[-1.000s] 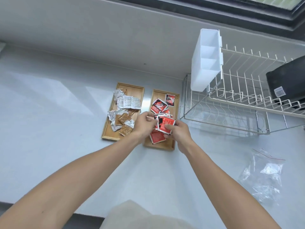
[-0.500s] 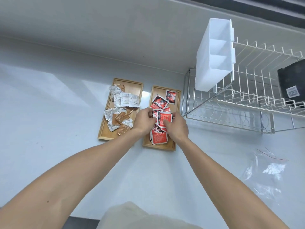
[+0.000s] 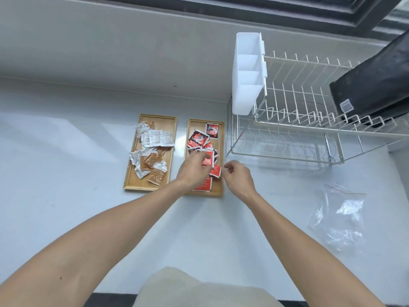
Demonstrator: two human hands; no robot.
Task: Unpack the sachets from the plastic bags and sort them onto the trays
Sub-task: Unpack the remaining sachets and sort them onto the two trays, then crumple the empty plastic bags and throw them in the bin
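Two wooden trays lie side by side on the white counter. The left tray (image 3: 170,120) holds white and brown sachets (image 3: 155,139). The right tray (image 3: 192,124) holds a pile of red sachets (image 3: 199,138). My left hand (image 3: 193,168) is over the right tray, its fingers closed on red sachets at the middle of the pile. My right hand (image 3: 239,178) hovers just off that tray's right edge, fingers loosely curled, with nothing in it. An empty clear plastic bag (image 3: 338,220) lies on the counter to the right.
A white wire dish rack (image 3: 294,129) stands right behind the right tray, with a white plastic caddy (image 3: 247,74) hung on its left end and a black object (image 3: 376,85) resting on it. The wall runs along the back of the counter.
Both hands held a stack of red sachets over the right tray. My right hand has let go and drawn back to the right; my left hand stays on the sachets.
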